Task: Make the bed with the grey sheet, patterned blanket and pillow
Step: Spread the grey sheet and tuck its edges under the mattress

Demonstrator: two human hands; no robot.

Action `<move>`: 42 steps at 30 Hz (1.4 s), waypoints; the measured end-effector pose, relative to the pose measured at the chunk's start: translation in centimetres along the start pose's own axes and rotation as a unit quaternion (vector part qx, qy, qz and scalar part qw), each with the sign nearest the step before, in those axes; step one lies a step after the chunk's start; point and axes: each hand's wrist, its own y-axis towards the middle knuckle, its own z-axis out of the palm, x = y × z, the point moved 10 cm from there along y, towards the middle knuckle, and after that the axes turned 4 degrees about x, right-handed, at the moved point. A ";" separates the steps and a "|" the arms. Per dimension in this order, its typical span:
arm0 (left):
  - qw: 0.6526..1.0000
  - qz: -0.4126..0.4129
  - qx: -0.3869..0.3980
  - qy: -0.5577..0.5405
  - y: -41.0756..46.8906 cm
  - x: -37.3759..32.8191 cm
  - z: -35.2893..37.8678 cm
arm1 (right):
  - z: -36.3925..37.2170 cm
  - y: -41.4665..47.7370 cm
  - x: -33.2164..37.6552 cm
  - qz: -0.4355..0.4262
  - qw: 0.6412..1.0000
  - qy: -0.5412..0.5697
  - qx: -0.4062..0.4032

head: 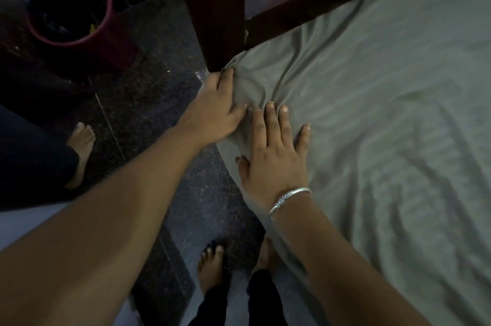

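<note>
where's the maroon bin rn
In the head view the maroon bin stands on the dark floor at upper left, just left of the wooden bedpost.

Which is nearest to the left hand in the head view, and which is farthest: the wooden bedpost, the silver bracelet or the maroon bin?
1. Wooden bedpost, right at the fingertips of the left hand.
2. Silver bracelet, on the right wrist.
3. Maroon bin, on the floor at far left.
</note>
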 end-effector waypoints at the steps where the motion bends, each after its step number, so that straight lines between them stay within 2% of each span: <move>1: 1.000 0.016 -0.013 0.012 0.0 -0.2 -0.1 | 0.2 0.1 0.0 -0.001 1.000 -0.012 0.007; 4: 0.990 0.036 -0.104 0.088 -0.2 -0.6 -1.6 | 0.4 0.0 0.2 0.004 1.000 -0.020 0.010; 6: 0.981 0.037 -0.166 0.094 -0.6 -0.7 -2.7 | 0.2 -0.4 0.2 0.003 1.000 -0.009 -0.008; 9: 0.967 0.005 -0.254 -0.032 -1.4 1.6 -3.8 | 0.2 -1.2 0.1 0.002 0.999 -0.016 -0.034; 11: 0.953 -0.034 -0.267 -0.142 -1.9 3.9 -3.4 | 0.0 -2.0 0.5 0.000 0.998 -0.016 -0.060; 13: 0.942 -0.079 -0.242 -0.217 -2.6 5.6 -1.6 | -0.7 -3.5 2.1 -0.031 0.993 0.003 -0.116; 15: 0.948 -0.128 -0.177 -0.230 -3.5 6.8 2.0 | -0.9 -5.3 4.5 -0.088 0.981 0.045 -0.165; 17: 0.938 -0.153 -0.069 -0.304 -4.6 7.4 6.9 | 1.1 -6.7 6.0 -0.117 0.978 0.112 -0.132; 19: 0.892 -0.144 0.027 -0.427 -5.6 6.9 10.7 | 4.4 -7.2 5.9 -0.082 0.980 0.179 -0.030; 21: 0.857 -0.163 0.078 -0.482 -6.3 7.1 12.5 | 7.8 -7.5 4.7 -0.008 0.977 0.200 0.077; 23: 0.792 -0.230 0.106 -0.555 -6.9 7.2 13.5 | 10.6 -7.7 3.1 0.050 0.965 0.211 0.149; 24: 0.751 -0.250 0.119 -0.599 -6.8 7.0 13.9 | 11.3 -7.6 2.3 0.075 0.961 0.218 0.153; 25: 0.722 -0.253 0.128 -0.631 -6.4 6.8 14.0 | 11.7 -7.4 1.7 0.091 0.960 0.221 0.144; 27: 0.698 -0.242 0.139 -0.660 -5.5 6.4 13.8 | 12.2 -6.8 1.1 0.111 0.959 0.229 0.122; 31: 0.683 -0.224 0.123 -0.684 -4.4 6.6 14.3 | 14.8 -5.9 0.8 0.138 0.954 0.234 0.125; 37: 0.673 -0.185 0.105 -0.709 -4.8 6.9 17.2 | 18.6 -7.7 0.7 0.055 0.982 0.129 0.129; 42: 0.658 -0.180 0.054 -0.729 -4.2 7.6 19.8 | 20.3 -10.1 -0.4 0.050 0.993 0.060 0.091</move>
